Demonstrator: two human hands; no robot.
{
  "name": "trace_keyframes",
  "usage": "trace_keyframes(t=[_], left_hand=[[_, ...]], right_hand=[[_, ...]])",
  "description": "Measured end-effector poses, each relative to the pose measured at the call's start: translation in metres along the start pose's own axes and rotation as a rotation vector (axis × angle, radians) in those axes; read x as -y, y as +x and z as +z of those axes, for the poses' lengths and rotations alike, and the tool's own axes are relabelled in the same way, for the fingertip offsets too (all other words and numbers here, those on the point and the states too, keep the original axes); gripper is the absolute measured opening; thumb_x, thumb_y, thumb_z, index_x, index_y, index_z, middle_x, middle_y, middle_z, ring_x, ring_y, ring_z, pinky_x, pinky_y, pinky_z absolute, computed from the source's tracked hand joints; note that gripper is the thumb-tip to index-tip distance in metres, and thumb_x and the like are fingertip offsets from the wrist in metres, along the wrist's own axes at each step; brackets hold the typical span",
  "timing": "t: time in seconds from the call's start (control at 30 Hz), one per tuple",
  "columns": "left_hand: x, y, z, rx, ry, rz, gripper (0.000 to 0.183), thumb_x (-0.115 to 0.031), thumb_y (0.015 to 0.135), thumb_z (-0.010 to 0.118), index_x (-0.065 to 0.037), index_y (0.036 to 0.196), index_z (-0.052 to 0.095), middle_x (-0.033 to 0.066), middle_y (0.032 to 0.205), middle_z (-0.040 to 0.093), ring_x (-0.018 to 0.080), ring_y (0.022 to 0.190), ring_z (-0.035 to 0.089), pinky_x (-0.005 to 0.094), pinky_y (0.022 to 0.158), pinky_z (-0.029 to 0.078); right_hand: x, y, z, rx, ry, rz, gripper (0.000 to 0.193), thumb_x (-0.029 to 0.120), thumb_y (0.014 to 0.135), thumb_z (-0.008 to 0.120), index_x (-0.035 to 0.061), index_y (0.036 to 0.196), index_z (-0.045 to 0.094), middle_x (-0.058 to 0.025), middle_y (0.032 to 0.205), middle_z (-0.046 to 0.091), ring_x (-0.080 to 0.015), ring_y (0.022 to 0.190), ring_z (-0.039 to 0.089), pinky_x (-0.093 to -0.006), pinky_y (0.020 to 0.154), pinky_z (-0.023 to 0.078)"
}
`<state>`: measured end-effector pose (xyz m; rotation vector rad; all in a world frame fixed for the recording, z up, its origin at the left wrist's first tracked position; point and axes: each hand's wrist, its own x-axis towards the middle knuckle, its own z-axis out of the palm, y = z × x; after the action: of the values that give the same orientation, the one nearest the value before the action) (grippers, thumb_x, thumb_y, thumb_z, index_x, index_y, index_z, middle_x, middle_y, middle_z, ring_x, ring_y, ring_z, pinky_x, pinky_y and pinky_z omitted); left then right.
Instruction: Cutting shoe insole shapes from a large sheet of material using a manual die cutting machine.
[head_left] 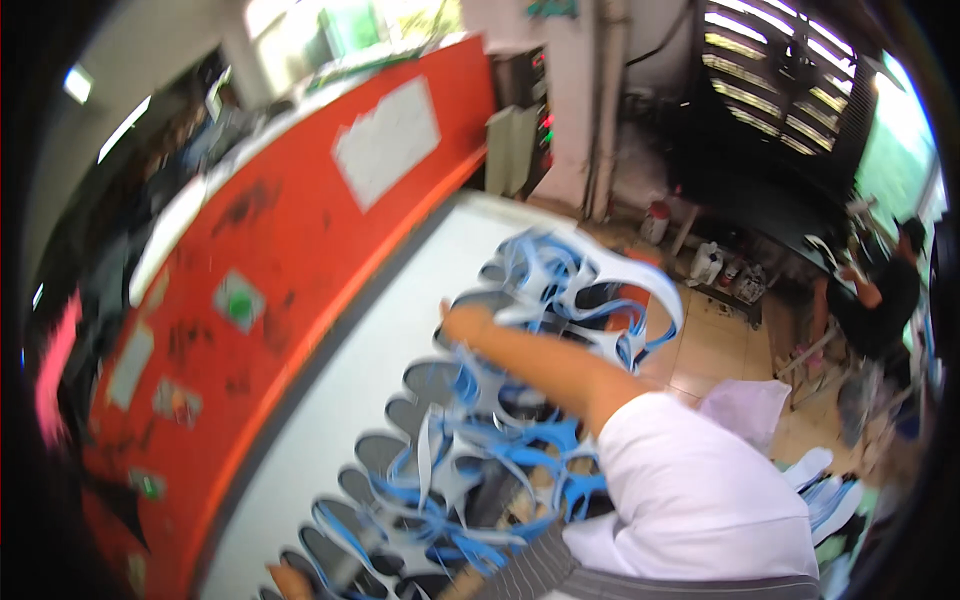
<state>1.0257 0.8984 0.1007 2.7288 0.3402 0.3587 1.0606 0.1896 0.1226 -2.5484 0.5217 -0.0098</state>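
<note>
My right arm, in a white sleeve, stretches across a white table [345,375]. At its end my right hand [466,323] is at a dark grey, sole-shaped piece [483,299]; its fingers are smeared by motion, so I cannot tell whether it grips the piece. My left hand [290,581] shows only in part at the lower edge, next to another grey rounded piece [322,552]; its fingers are mostly hidden. Between the hands lies a tangled heap of thin blue-and-white looped strips [480,450], with several grey rounded pieces poking out along its left side.
A long red machine panel [300,240] with worn patches and stickers borders the table's left side. A seated person [880,300] in dark clothes works at the far right. Containers [708,262] stand on the tiled floor, and pale blue-white pieces [830,500] lie at lower right.
</note>
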Motion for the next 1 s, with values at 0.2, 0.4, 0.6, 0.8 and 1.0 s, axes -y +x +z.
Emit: trace_keyframes(t=[0.2, 0.4, 0.6, 0.8, 1.0], left_hand=[[-0.108, -0.126, -0.051, 0.170, 0.268, -0.183, 0.033, -0.019, 0.096, 0.047, 0.011, 0.109, 0.039, 0.0356, 0.105, 0.057, 0.0492, 0.097, 0.057, 0.0506, 0.081, 0.045], [-0.100, -0.150, -0.057, 0.160, 0.316, -0.210, 0.039, -0.030, 0.098, 0.041, 0.007, 0.110, 0.039, 0.0350, 0.103, 0.059, 0.0491, 0.097, 0.057, 0.0521, 0.082, 0.045], [-0.103, -0.140, -0.063, 0.226, 0.379, -0.314, 0.053, -0.035, 0.095, 0.047, 0.008, 0.124, 0.036, 0.0337, 0.109, 0.059, 0.0477, 0.103, 0.057, 0.0499, 0.087, 0.046], [-0.066, -0.140, -0.062, 0.169, 0.276, -0.252, 0.053, -0.031, 0.092, 0.053, 0.011, 0.121, 0.039, 0.0360, 0.112, 0.056, 0.0485, 0.106, 0.055, 0.0479, 0.091, 0.045], [-0.086, -0.136, -0.059, 0.197, 0.227, -0.225, 0.059, -0.034, 0.092, 0.053, 0.012, 0.125, 0.037, 0.0352, 0.114, 0.056, 0.0474, 0.109, 0.054, 0.0475, 0.093, 0.044]], right_hand=[[-0.049, -0.086, -0.036, 0.024, -0.269, -0.176, 0.055, 0.031, 0.094, 0.046, -0.0028, 0.137, 0.036, -0.0215, 0.099, 0.065, -0.0355, 0.090, 0.064, -0.0482, 0.074, 0.050], [-0.051, -0.096, -0.026, -0.004, -0.276, -0.179, 0.055, 0.031, 0.094, 0.046, -0.0009, 0.138, 0.037, -0.0188, 0.099, 0.065, -0.0331, 0.091, 0.063, -0.0464, 0.076, 0.050], [-0.056, -0.102, -0.014, -0.069, -0.234, -0.149, 0.056, 0.030, 0.092, 0.048, 0.0010, 0.138, 0.037, -0.0187, 0.099, 0.065, -0.0333, 0.091, 0.064, -0.0468, 0.075, 0.050], [-0.041, -0.111, -0.024, 0.002, -0.166, -0.111, 0.058, 0.029, 0.091, 0.051, 0.0037, 0.140, 0.035, -0.0197, 0.102, 0.064, -0.0348, 0.094, 0.064, -0.0470, 0.076, 0.050], [-0.058, -0.100, -0.028, -0.028, -0.138, -0.122, 0.053, 0.029, 0.092, 0.049, 0.0039, 0.137, 0.037, -0.0194, 0.100, 0.065, -0.0343, 0.095, 0.063, -0.0471, 0.076, 0.050]])
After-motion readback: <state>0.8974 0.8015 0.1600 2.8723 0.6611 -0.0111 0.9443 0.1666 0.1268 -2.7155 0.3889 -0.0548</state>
